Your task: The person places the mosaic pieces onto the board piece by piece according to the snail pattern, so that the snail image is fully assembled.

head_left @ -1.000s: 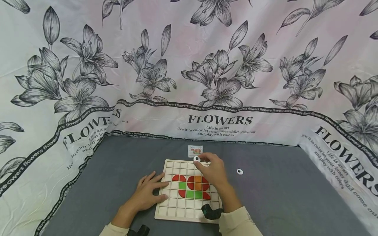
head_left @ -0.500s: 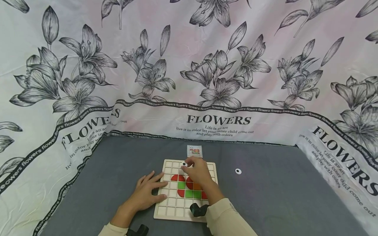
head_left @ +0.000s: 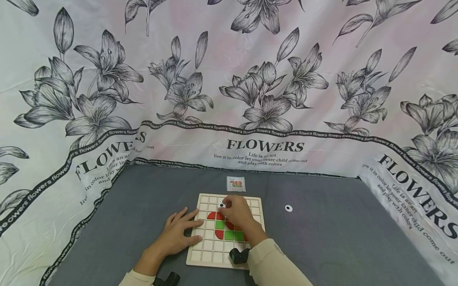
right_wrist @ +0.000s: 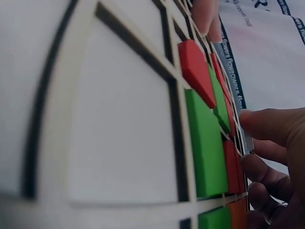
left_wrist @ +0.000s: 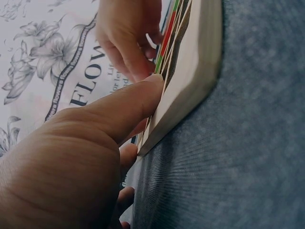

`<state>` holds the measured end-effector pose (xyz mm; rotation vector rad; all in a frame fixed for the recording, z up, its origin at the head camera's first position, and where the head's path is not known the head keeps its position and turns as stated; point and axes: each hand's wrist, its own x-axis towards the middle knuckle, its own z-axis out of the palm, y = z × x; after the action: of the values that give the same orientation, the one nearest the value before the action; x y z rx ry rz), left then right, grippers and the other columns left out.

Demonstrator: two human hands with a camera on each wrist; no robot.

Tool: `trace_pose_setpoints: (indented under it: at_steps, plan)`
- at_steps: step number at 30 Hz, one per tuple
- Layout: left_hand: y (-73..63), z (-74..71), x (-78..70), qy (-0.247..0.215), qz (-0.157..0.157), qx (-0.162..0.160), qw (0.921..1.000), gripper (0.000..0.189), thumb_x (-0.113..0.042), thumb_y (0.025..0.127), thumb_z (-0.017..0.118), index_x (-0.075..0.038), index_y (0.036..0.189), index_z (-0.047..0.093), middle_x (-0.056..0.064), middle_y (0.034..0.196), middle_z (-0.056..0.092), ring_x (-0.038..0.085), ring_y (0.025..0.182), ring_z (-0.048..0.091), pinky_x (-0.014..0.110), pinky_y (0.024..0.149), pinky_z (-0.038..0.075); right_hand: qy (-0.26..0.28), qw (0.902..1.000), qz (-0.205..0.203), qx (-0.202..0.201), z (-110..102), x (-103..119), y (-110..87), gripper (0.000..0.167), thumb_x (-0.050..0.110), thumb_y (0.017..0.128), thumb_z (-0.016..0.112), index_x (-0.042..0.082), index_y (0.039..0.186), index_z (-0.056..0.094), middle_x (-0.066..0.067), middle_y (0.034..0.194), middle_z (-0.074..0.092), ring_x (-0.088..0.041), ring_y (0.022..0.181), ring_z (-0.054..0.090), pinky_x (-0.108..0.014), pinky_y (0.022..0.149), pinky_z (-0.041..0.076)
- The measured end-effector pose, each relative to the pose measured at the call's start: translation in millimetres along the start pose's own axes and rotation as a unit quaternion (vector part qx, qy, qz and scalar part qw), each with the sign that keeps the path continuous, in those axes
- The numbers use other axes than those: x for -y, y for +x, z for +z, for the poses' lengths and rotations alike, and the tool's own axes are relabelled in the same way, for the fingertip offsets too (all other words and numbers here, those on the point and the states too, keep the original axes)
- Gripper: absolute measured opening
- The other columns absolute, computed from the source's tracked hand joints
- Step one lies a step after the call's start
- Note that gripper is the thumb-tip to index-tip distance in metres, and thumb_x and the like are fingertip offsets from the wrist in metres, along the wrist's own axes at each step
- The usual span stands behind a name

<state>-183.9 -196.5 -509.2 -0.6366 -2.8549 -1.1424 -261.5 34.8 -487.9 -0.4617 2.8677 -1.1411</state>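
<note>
My right hand (head_left: 237,214) pinches a small white disc with a black dot (head_left: 222,205), like an eye, between thumb and fingers over the upper part of a wooden grid board (head_left: 207,256). Red, green and orange tiles sit in the middle cells; the right hand hides some of them. In the right wrist view a green tile (right_wrist: 205,143) and a red tile (right_wrist: 195,71) stand slightly proud of the grid. My left hand (head_left: 177,234) lies with fingers spread at the board's left edge. Its thumb (left_wrist: 138,102) rests on the rim in the left wrist view.
A second white disc with a black dot (head_left: 288,208) lies on the grey cloth (head_left: 329,230) right of the board. Behind the board lies a small printed card (head_left: 235,184) with a coloured tile pattern. A flower-printed curtain (head_left: 193,147) surrounds the table.
My right hand has carried the white disc leftward and toward me, from the board's far edge to the upper cells above the red tiles. The left hand has stayed at the board's edge.
</note>
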Motion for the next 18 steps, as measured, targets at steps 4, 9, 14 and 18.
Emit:
trace_pose_setpoints:
  at_steps: [4,9,14,18]
  plan:
    - [0.4,0.6,0.3,-0.002,0.001,0.000,1.0000,0.048,-0.038,0.085,0.074,-0.014,0.127,0.067,0.008,0.149,0.041,0.041,0.140,0.020,0.062,0.108,0.006,-0.026,0.9996,-0.003,-0.006,1.5,0.7,1.1,0.023,0.023,0.085,0.075,0.007,0.101,0.071,0.002,0.084,0.061,-0.014,0.078,0.057,-0.034,0.070,0.052]
    - [0.8,0.8,0.6,0.000,0.005,-0.003,1.0000,0.048,-0.038,0.085,0.074,-0.014,0.127,0.067,0.008,0.149,0.041,0.041,0.140,0.021,0.062,0.108,0.006,-0.034,0.9994,0.003,-0.009,2.2,0.8,2.0,0.024,0.025,0.085,0.075,0.008,0.101,0.072,0.002,0.085,0.062,-0.014,0.079,0.057,-0.034,0.071,0.052]
    - [0.2,0.3,-0.9,0.001,0.004,-0.002,1.0000,0.048,-0.038,0.085,0.074,-0.015,0.126,0.068,0.009,0.148,0.041,0.042,0.139,0.021,0.062,0.108,0.007,-0.025,0.9997,0.003,-0.007,2.1,-0.3,0.9,0.024,0.025,0.085,0.074,0.007,0.102,0.072,0.001,0.086,0.062,-0.015,0.080,0.058,-0.034,0.071,0.053]
    - [0.1,0.2,-2.3,-0.001,0.004,-0.003,1.0000,0.047,-0.038,0.084,0.074,-0.015,0.125,0.068,0.010,0.148,0.042,0.043,0.139,0.021,0.064,0.107,0.007,0.008,0.9999,-0.001,-0.011,-3.7,-0.4,-1.4,0.025,0.021,0.088,0.072,0.005,0.106,0.071,-0.001,0.088,0.062,-0.016,0.078,0.058,-0.034,0.067,0.052]
